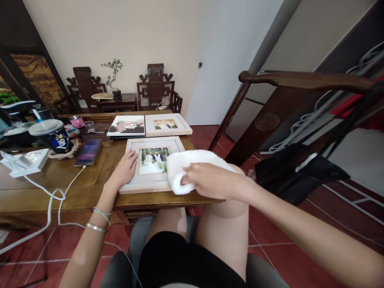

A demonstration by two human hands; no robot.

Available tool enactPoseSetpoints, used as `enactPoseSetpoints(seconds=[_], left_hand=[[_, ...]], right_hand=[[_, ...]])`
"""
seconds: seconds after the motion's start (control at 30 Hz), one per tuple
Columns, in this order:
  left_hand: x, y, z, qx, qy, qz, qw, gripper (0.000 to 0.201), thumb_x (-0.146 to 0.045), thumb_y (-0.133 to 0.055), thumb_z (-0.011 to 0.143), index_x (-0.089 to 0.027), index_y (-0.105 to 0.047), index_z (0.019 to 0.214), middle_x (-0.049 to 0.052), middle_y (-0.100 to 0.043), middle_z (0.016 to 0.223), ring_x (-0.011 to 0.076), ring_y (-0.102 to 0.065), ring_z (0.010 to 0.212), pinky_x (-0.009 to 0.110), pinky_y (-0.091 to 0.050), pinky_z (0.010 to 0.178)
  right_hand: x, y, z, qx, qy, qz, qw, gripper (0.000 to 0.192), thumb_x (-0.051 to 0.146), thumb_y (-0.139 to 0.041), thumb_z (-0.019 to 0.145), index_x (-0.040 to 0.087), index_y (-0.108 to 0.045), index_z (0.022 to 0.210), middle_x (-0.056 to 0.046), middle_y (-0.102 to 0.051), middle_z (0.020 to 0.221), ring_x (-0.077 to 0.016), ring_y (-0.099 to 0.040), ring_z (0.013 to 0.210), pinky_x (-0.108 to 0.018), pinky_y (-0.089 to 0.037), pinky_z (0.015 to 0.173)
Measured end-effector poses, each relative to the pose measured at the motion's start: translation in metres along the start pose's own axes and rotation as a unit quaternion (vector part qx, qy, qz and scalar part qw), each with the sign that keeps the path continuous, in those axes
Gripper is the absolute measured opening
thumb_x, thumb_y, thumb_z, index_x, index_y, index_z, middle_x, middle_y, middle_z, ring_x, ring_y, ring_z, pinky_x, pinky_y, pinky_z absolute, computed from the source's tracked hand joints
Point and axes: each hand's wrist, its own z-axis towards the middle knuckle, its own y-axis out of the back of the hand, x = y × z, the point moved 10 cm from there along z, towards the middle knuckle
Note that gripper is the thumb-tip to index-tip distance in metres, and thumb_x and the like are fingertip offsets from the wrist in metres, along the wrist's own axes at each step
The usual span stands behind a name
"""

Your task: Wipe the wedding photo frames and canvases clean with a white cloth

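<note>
A light wooden picture frame (148, 188) lies face up at the table's front edge, with a wedding photo (154, 161) of two people set in a white mat. My left hand (127, 166) rests on the frame's left side, its fingers stretched out over the rim. In my right hand (207, 180) is a folded white fluffy cloth (195, 160), gripped near its rolled lower corner. The cloth covers the frame's right side and overhangs the table edge, hiding that part of the frame.
Behind lie a second framed photo (183, 122) and a white picture panel (127, 125). Leftward stand a lidded cup (60, 136), a phone (87, 153) on a charging cable, and a white power strip (30, 162). A dark wooden chair (267, 116) rises at right.
</note>
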Motion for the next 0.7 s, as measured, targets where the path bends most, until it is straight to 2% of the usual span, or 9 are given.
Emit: enactPoseSetpoints(seconds=[0.1,0.2,0.3,0.37,0.43,0.5,0.6,0.7], left_hand=[[0.000,-0.001,0.001,0.004,-0.006,-0.002,1.000,0.047,-0.029,-0.035,0.095,-0.012,-0.055,0.133,0.015,-0.049,0.147,0.0284,-0.032,0.144,0.051,-0.026,0.118],[0.000,-0.002,0.002,0.006,-0.009,-0.004,1.000,0.045,-0.028,-0.035,0.094,-0.012,-0.058,0.130,0.015,-0.049,0.146,0.0286,-0.032,0.144,0.051,-0.027,0.118],[0.000,-0.001,0.003,0.007,-0.010,-0.005,1.000,0.045,-0.026,-0.035,0.093,-0.011,-0.059,0.128,0.016,-0.050,0.145,0.0296,-0.033,0.144,0.052,-0.027,0.118],[0.000,-0.001,0.003,0.006,-0.010,-0.005,1.000,0.045,-0.025,-0.034,0.093,-0.011,-0.060,0.127,0.016,-0.051,0.145,0.0298,-0.034,0.144,0.052,-0.028,0.118],[0.000,0.000,0.003,0.003,-0.011,-0.005,1.000,0.045,-0.024,-0.034,0.093,-0.011,-0.060,0.128,0.016,-0.051,0.145,0.0298,-0.034,0.144,0.052,-0.028,0.117],[-0.001,0.001,0.003,-0.001,-0.010,-0.004,1.000,0.046,-0.024,-0.034,0.093,-0.010,-0.060,0.128,0.017,-0.051,0.144,0.0300,-0.034,0.143,0.052,-0.029,0.117],[0.000,0.002,0.003,-0.009,-0.003,-0.005,1.000,0.046,-0.023,-0.034,0.092,-0.010,-0.061,0.127,0.016,-0.053,0.143,0.0301,-0.037,0.142,0.051,-0.030,0.117],[0.001,0.004,0.003,-0.019,0.006,-0.008,1.000,0.045,-0.021,-0.034,0.092,-0.012,-0.063,0.126,0.014,-0.056,0.140,0.0290,-0.040,0.140,0.049,-0.031,0.117]], right_hand=[[-0.026,-0.006,-0.014,-0.001,-0.040,-0.013,0.999,0.050,-0.005,-0.045,0.068,0.024,-0.077,0.093,-0.009,-0.073,0.109,-0.0308,-0.065,0.103,-0.039,-0.045,0.085],[-0.048,-0.010,-0.008,-0.011,-0.077,-0.015,0.997,0.051,-0.005,-0.046,0.071,0.025,-0.075,0.100,-0.009,-0.071,0.117,-0.0306,-0.062,0.111,-0.040,-0.047,0.089],[-0.069,-0.009,0.013,-0.024,-0.111,-0.020,0.993,0.038,0.000,-0.049,0.083,0.022,-0.072,0.104,-0.011,-0.068,0.119,-0.0284,-0.063,0.108,-0.040,-0.051,0.087],[-0.083,-0.006,0.030,-0.037,-0.130,-0.027,0.990,0.022,0.016,-0.056,0.093,0.020,-0.067,0.112,-0.011,-0.064,0.122,-0.0252,-0.063,0.105,-0.042,-0.052,0.087],[-0.097,-0.002,0.046,-0.057,-0.145,-0.038,0.987,0.027,0.033,-0.058,0.095,0.020,-0.061,0.119,-0.009,-0.060,0.125,-0.0226,-0.062,0.103,-0.044,-0.054,0.087],[-0.108,0.005,0.061,-0.083,-0.157,-0.052,0.983,0.032,0.036,-0.059,0.095,0.020,-0.058,0.123,-0.009,-0.059,0.126,-0.0224,-0.062,0.103,-0.044,-0.054,0.086],[-0.118,0.017,0.082,-0.132,-0.168,-0.075,0.974,0.032,0.035,-0.060,0.095,0.019,-0.058,0.123,-0.010,-0.059,0.125,-0.0230,-0.062,0.103,-0.044,-0.054,0.085],[-0.103,0.032,0.112,-0.186,-0.144,-0.100,0.967,0.034,0.035,-0.060,0.094,0.018,-0.058,0.124,-0.010,-0.059,0.126,-0.0237,-0.062,0.104,-0.045,-0.054,0.086]])
